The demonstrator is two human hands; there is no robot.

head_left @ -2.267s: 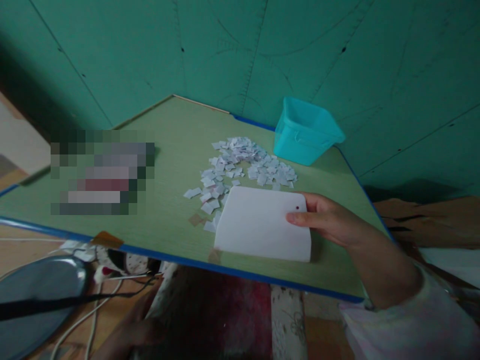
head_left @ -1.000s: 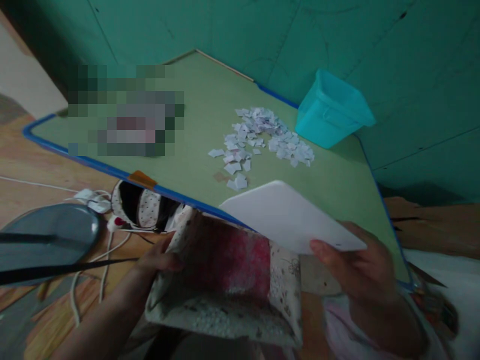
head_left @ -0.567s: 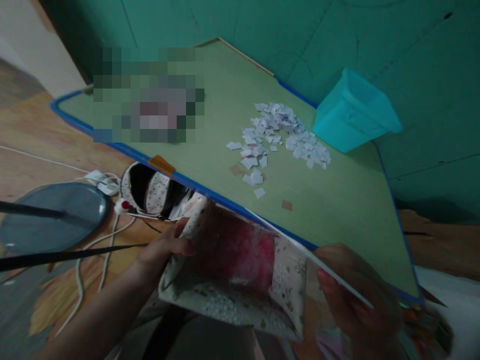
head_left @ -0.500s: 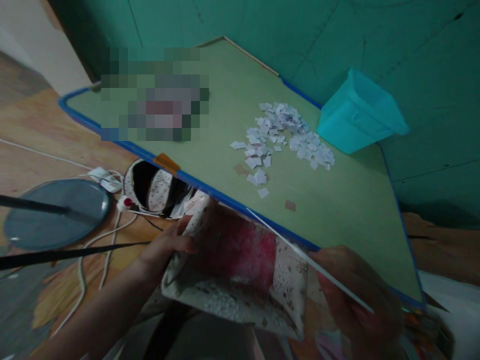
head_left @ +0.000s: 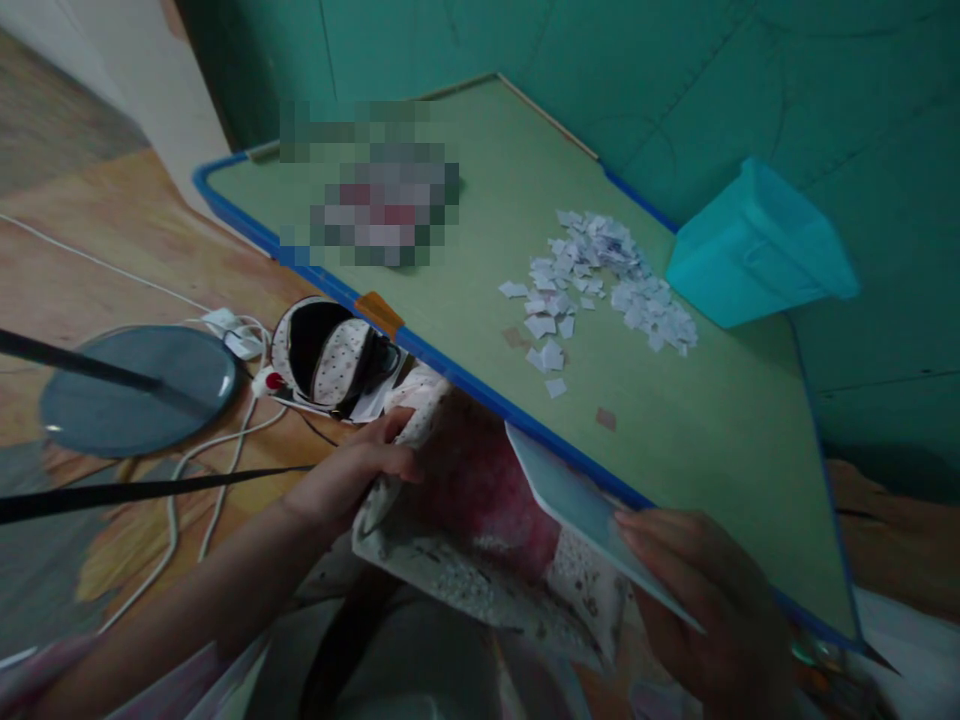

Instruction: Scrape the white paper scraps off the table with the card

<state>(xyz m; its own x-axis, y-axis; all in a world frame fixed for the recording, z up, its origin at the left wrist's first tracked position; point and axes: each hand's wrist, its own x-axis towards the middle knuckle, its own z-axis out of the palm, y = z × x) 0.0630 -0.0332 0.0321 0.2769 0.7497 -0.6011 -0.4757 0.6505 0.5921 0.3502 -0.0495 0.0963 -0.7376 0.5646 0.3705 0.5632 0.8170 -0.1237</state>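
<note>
My left hand (head_left: 367, 465) grips the left rim of a floral fabric box (head_left: 465, 595), thumb over the edge. Its reddish interior is visible, and the box hangs tilted against the near edge of the green table (head_left: 712, 440). In my right hand (head_left: 720, 590) is a thin, pale, flat sheet (head_left: 585, 515) with an angled end, pinched along its side above the box's right part. Whether it is card or plastic I cannot tell. Small white paper pieces (head_left: 600, 250) lie heaped on the table beyond both hands.
A turquoise bin (head_left: 750, 260) stands at the table's back right by the green wall (head_left: 712, 90). A blurred-out object (head_left: 390, 200) lies at the left. On the floor are a round grey base (head_left: 135, 400), white cables (head_left: 217, 485) and a dotted bag (head_left: 341, 365).
The pale sheet has turned from edge-on to show its broad face. The view has swung so the table and box sit further right. My left hand keeps its hold on the box.
</note>
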